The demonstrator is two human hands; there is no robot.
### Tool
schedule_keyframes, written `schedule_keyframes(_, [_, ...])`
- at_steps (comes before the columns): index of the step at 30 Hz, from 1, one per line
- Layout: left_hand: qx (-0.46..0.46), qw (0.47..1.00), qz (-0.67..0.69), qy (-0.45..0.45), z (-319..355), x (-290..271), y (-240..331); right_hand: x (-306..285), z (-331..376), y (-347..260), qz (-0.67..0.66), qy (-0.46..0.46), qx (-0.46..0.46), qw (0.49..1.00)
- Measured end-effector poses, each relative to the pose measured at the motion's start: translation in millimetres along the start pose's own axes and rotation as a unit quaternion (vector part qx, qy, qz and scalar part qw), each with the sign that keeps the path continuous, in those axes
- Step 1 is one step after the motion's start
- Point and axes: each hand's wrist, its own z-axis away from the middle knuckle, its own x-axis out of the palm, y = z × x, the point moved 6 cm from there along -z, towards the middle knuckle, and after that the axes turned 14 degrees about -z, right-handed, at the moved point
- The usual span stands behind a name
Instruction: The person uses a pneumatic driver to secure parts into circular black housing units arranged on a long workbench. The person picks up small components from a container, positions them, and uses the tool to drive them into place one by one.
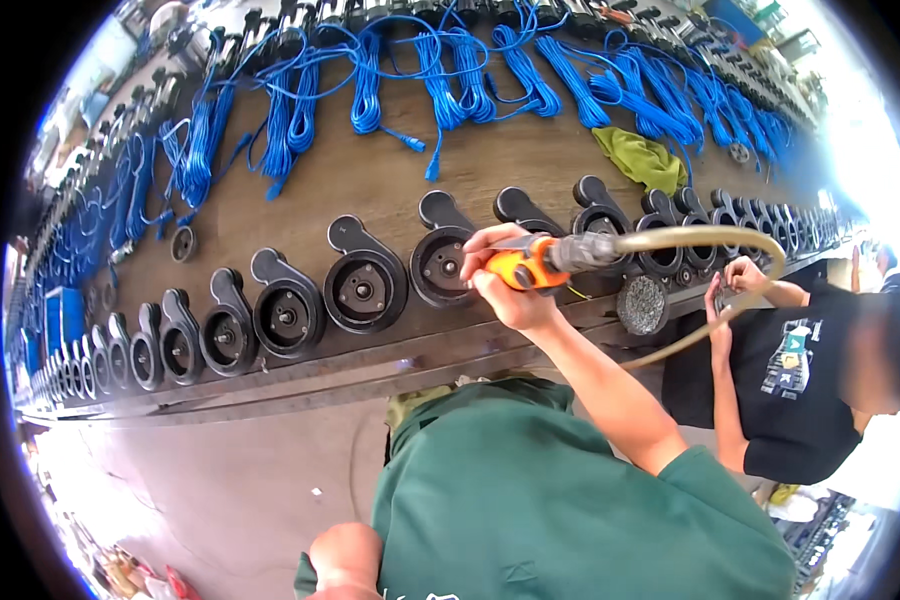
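Note:
My right hand (515,290) is closed around an orange air tool (520,268) with a dark wrapped rear end. A beige hose (705,236) curves away from that end to the right. The tool is held over a black round housing (436,262) with a rounded arm on top, and its tip is hidden by my fingers. Just left of it stands another such housing (363,290), its metal hub showing in the middle. Of my left arm only a bent bare part shows at the lower edge; the left hand is out of sight.
Similar housings line the bench's near edge both ways. Coiled blue cables (438,85) lie along the far side. A green cloth (640,158) rests at right, and a round mesh-like grey piece (642,305) sits by the edge. A co-worker in a black shirt (780,385) stands close at right.

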Motion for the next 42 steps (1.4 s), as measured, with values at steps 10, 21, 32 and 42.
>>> schedule_keyframes(10, [-0.039,0.992,0.055,-0.106,3,45,-31,-105,51,-71,0.03,0.136,-0.146,0.979])
schedule_keyframes(21, [-0.322,0.605,-0.644,-0.342,107,-36,-260,-111,59,-71,0.031,0.125,-0.195,0.972])
schedule_keyframes(32, [-0.232,0.456,-0.743,-0.431,171,-66,-311,-138,73,-64,-0.027,0.141,-0.16,0.976])
schedule_keyframes(42, [-0.286,0.433,-0.739,-0.429,161,-83,-322,-150,52,-76,-0.049,0.116,-0.165,0.978])
